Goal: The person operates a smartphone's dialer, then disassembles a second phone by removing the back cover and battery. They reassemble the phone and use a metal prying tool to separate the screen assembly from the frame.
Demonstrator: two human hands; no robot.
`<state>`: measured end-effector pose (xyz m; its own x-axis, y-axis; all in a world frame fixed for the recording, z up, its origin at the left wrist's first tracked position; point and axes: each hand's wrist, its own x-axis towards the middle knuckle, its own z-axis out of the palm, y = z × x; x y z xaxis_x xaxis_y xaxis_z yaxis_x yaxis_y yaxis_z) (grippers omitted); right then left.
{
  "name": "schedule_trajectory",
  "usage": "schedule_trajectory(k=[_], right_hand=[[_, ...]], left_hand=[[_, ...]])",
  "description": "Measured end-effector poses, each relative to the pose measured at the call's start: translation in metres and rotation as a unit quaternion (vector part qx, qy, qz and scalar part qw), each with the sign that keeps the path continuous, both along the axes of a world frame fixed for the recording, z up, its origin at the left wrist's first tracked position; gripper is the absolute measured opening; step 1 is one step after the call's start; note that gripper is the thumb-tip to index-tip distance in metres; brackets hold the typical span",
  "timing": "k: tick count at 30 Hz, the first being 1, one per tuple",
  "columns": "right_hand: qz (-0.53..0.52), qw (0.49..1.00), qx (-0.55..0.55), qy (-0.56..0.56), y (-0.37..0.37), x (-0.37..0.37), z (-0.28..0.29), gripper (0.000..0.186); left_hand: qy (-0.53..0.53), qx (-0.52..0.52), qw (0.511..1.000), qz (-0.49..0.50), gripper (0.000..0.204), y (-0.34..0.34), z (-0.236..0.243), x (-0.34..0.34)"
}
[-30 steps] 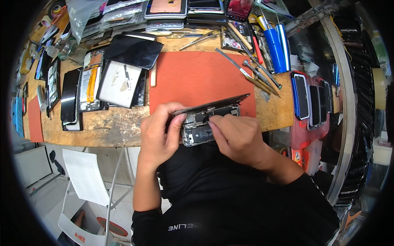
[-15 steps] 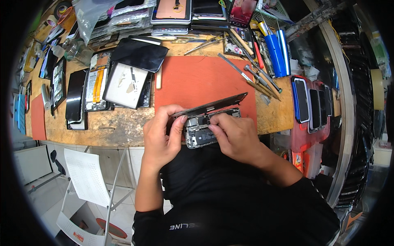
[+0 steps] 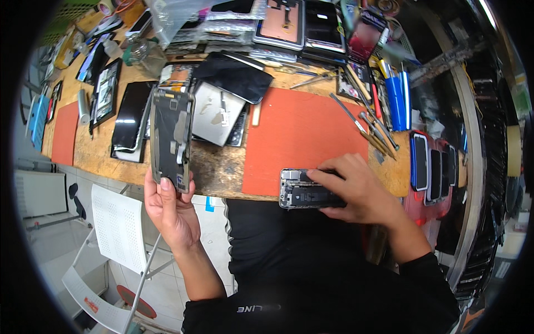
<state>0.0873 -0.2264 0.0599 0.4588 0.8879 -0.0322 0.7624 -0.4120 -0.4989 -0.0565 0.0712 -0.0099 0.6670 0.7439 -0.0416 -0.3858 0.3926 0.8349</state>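
My left hand [image 3: 171, 209] grips the lower end of a phone screen assembly [image 3: 171, 139], held upright with its inner side and metal plates facing me. At the front edge of the table, my right hand [image 3: 356, 186] is closed around the right part of an opened phone body [image 3: 297, 189]. The black battery and some of the board show in that body; its right end is covered by my fingers. The two phone parts are well apart. Below the body lies my dark clothing, and behind it spreads a red mat [image 3: 306, 125].
Left of the mat lies a stack of tablet parts and dark panels [image 3: 236, 75]. Tweezers and screwdrivers [image 3: 378, 131] lie at the right, beside blue tubes [image 3: 395, 103]. Several phones [image 3: 431, 167] sit in a red tray. A white chair [image 3: 122, 222] stands lower left.
The screen assembly has come away from the phone body and moved left with my left hand, now turned upright. My right hand and the body shifted slightly right. The view has turned somewhat.
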Motion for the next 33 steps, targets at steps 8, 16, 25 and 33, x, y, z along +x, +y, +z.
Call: schedule_trajectory(k=[8,16,25,33], right_hand=[[-0.045,0.97,0.238,-0.032,0.101,0.07,-0.031,0.049],[-0.028,0.958,0.203,-0.202,0.183,0.072,-0.038,0.044],[-0.028,0.872,0.357,0.334,0.087,0.069,-0.012,0.025],[-0.135,0.768,0.476,0.408,0.021,0.108,-0.023,0.011]], left_hand=[[0.021,0.036,0.999,0.007,0.043,-0.012,-0.013,-0.027],[0.029,0.08,0.996,-0.012,0.037,-0.033,0.001,-0.031],[-0.01,0.057,0.992,-0.109,0.03,-0.06,0.02,0.024],[0.015,0.24,0.916,-0.32,0.021,-0.083,0.051,0.146]])
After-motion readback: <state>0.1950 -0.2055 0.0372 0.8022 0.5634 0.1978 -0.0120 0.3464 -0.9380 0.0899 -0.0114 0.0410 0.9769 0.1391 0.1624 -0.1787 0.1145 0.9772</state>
